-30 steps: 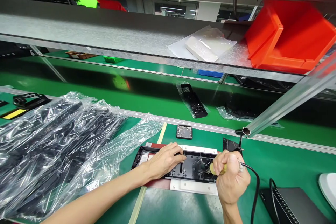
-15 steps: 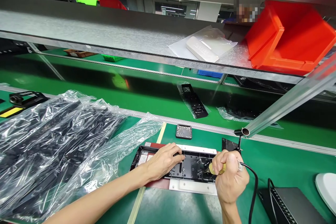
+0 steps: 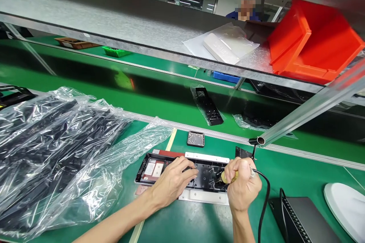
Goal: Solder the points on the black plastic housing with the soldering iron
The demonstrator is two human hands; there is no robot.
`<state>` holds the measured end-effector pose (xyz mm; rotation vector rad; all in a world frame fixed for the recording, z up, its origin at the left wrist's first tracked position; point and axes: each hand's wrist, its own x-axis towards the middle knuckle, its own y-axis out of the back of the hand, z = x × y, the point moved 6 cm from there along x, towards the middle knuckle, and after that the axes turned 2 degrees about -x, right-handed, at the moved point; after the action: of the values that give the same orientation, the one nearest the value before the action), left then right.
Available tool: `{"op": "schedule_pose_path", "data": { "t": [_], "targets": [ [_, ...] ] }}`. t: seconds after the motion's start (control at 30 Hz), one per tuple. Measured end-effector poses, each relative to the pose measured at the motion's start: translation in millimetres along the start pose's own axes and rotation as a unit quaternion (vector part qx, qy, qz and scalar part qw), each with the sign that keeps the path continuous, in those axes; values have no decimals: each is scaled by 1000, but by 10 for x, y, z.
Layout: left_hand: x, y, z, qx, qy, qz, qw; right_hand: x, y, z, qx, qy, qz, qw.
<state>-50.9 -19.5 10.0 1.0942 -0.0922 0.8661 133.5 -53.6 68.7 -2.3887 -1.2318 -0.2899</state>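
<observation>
A long black plastic housing point(image 3: 203, 177) lies in a fixture with white strips point(image 3: 203, 196) on the green bench. My left hand point(image 3: 173, 178) rests over the housing's middle, fingers bent and pressed together at its inside; whatever they hold is hidden. My right hand point(image 3: 243, 184) is wrapped round a yellow-handled tool point(image 3: 228, 177) with a black cable, its tip down inside the right part of the housing. Behind the housing sits a small black tray of screws point(image 3: 195, 139).
Plastic-wrapped black parts point(image 3: 62, 152) cover the left. A slanting metal tube point(image 3: 308, 102) stands at the right, near a black device point(image 3: 308, 220) and a white round object point(image 3: 346, 207). Overhead, a shelf point(image 3: 114, 22) holds a red bin point(image 3: 313, 45). A person point(image 3: 245, 9) is beyond.
The view has shifted, so the bench items appear slightly further left. My left hand still lies on the housing, and my right hand still holds the tool in its right part.
</observation>
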Motion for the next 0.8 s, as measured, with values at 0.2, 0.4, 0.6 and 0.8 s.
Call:
{"op": "schedule_pose_path", "data": {
  "t": [0.2, 0.4, 0.6, 0.8],
  "targets": [
    [-73, -129, 42, -108, 47, 92, 989, 37, -28, 23, -17, -1, -1, 1000],
    [-101, -140, 56, -135, 56, 167, 975, 27, -50, 23, -16, -2, -6, 1000],
    [-150, -150, 37, -147, 64, 203, 966, 36, -53, 32, -15, -4, -1, 1000],
    [-173, -144, 65, -145, 46, 220, 964, 51, -52, 36, -21, -3, 1, 1000]
  ]
}}
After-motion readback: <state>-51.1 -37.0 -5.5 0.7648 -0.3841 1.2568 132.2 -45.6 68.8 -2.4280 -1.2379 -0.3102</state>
